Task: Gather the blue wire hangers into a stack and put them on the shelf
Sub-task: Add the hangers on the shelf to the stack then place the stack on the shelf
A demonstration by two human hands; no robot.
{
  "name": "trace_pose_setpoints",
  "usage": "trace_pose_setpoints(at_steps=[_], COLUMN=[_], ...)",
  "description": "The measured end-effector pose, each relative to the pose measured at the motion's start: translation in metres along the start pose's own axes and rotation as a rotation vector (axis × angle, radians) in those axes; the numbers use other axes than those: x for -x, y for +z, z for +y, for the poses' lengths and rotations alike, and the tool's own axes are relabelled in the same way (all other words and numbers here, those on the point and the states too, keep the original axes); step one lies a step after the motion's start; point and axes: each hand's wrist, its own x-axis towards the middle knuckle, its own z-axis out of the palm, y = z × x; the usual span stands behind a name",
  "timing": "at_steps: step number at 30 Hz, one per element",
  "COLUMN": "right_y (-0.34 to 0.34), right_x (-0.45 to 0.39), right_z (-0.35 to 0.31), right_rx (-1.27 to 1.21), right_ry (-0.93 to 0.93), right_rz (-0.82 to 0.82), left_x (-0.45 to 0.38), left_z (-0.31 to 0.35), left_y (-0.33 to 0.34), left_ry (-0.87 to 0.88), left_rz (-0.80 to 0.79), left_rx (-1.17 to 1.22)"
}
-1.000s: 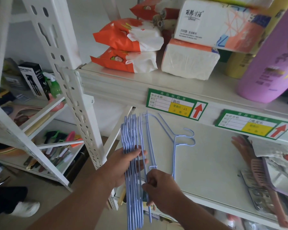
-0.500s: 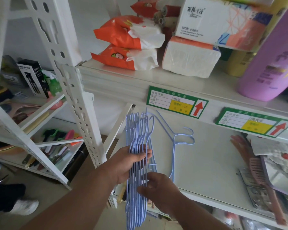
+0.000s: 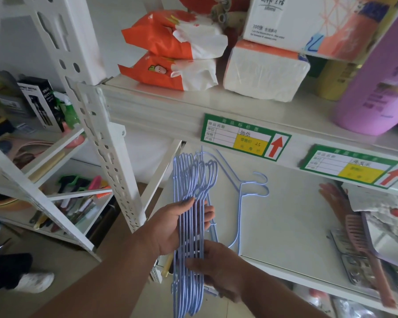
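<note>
A bundle of several blue wire hangers (image 3: pixel 190 191) stands on edge, hooks pointing away from me, at the front left corner of the white shelf (image 3: pixel 285 226). My left hand (image 3: pixel 175 228) wraps around the bundle's middle. My right hand (image 3: pixel 218 269) grips the same bundle lower down, near the shelf's front edge. Two more blue hangers (image 3: pixel 251 191) lie flat on the shelf just right of the bundle, hooks to the right.
Pink combs (image 3: pixel 359 228) and packets lie at the shelf's right end. Tissue packs (image 3: pixel 264 70), orange bags (image 3: pixel 163 40) and a purple container (image 3: pixel 372 86) fill the shelf above. A white perforated upright (image 3: pixel 101 134) stands left, with brushes (image 3: pixel 78 198) on a lower rack.
The bundle has been squared up: a loose hanger my right hand held apart is now pressed into the stack, and the hooks have lined up. Both hands stayed in place.
</note>
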Motion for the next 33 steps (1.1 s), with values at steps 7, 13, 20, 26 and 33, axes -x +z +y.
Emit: trace_pose_setpoints(at_steps=[7,13,20,26,33], right_y=[0.000,-0.004,0.000,-0.002,-0.002], right_x=[-0.009,-0.009,-0.005,-0.012,-0.012], right_z=[0.013,0.004,0.000,0.008,0.006], right_rx=[-0.065,-0.020,0.006,-0.060,-0.054], right_ry=[0.080,0.124,0.113,0.140,0.147], right_rz=[-0.098,-0.069,-0.064,-0.083,-0.087], left_x=[-0.005,-0.008,-0.012,-0.013,-0.008], left_z=[0.003,0.000,-0.002,-0.002,-0.002], left_y=[-0.001,-0.006,-0.009,-0.006,-0.002], left_ry=[0.041,0.094,0.123,0.127,0.133], left_rz=[-0.052,-0.074,-0.050,-0.009,0.025], left_rx=[-0.036,-0.137,-0.230,-0.275,-0.311])
